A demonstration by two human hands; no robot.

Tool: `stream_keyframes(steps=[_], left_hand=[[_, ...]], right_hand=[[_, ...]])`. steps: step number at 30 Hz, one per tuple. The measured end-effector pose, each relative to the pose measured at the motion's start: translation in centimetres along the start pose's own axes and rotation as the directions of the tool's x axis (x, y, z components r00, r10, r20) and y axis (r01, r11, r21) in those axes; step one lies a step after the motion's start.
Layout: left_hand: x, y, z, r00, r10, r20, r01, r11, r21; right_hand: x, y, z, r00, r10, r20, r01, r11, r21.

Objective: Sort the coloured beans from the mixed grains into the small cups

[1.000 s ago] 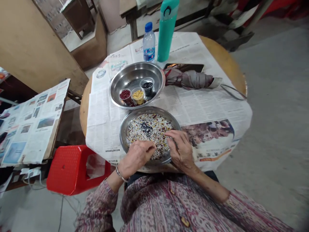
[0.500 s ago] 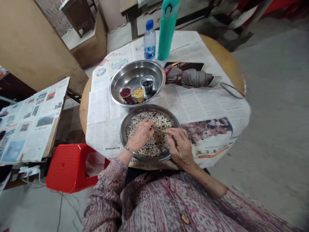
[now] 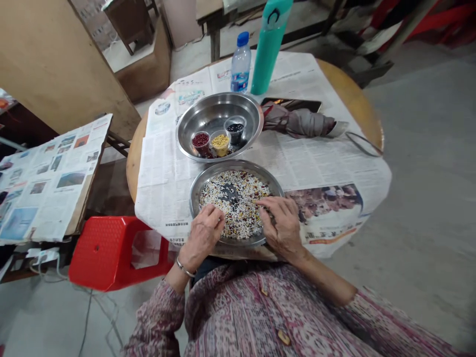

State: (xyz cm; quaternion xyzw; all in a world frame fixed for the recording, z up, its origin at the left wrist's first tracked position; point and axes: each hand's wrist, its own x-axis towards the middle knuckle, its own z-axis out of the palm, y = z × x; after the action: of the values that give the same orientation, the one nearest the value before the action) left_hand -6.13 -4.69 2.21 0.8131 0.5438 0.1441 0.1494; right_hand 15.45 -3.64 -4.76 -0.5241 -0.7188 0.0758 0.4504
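A steel tray (image 3: 197,184) of mixed white, red and dark beans (image 3: 238,198) sits at the near edge of the round table. My left hand (image 3: 203,234) rests on the tray's near left part, fingers curled into the beans. Over the near right part lies my right hand (image 3: 280,223), its fingers bent and pinched together on the beans. Whatever either hand pinches is too small to make out. Behind the tray a steel bowl (image 3: 208,111) holds three small cups: red beans (image 3: 200,140), yellow beans (image 3: 220,141) and black beans (image 3: 235,128).
Newspaper (image 3: 316,158) covers the table. At the back stand a water bottle (image 3: 240,64) and a teal flask (image 3: 269,47); a folded umbrella (image 3: 297,123) lies to the right. A red plastic stool (image 3: 107,250) and a newspaper-covered board (image 3: 48,178) are on the left.
My left hand reached to the tray's middle half a second ago and has drawn back to the near left edge. My right hand has barely moved. The view shifted slightly.
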Motion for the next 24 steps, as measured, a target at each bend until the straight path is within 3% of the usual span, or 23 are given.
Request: stream_keyframes(steps=[4, 10, 18, 20, 24], left_hand=[[-0.6, -2.1, 1.4, 0.984, 0.041, -0.176, -0.045, 0.999, -0.022], [-0.7, -2.9, 2.5, 0.948, 0.067, -0.312, -0.095, 0.993, -0.075], [-1.0, -2.2, 3.2, 0.953, 0.026, -0.303, -0.055, 0.994, -0.089], [-0.9, -2.1, 3.2, 0.957, 0.027, -0.288, -0.052, 0.996, -0.079], [-0.8, -2.0, 2.9, 0.971, 0.003, -0.238, -0.017, 0.998, -0.057]], right_hand=[[1.4, -0.7, -0.8, 0.986, -0.075, 0.146, 0.099, 0.982, -0.16], [4.5, -1.3, 1.1, 0.91, -0.175, 0.376, 0.199, 0.98, -0.027], [4.5, -0.9, 3.3, 0.763, -0.203, 0.613, 0.362, 0.921, -0.145], [4.9, -0.8, 3.7, 0.754, -0.219, 0.62, 0.39, 0.908, -0.154], [6.6, -0.3, 4.5, 0.791, -0.223, 0.571, 0.343, 0.933, -0.111]])
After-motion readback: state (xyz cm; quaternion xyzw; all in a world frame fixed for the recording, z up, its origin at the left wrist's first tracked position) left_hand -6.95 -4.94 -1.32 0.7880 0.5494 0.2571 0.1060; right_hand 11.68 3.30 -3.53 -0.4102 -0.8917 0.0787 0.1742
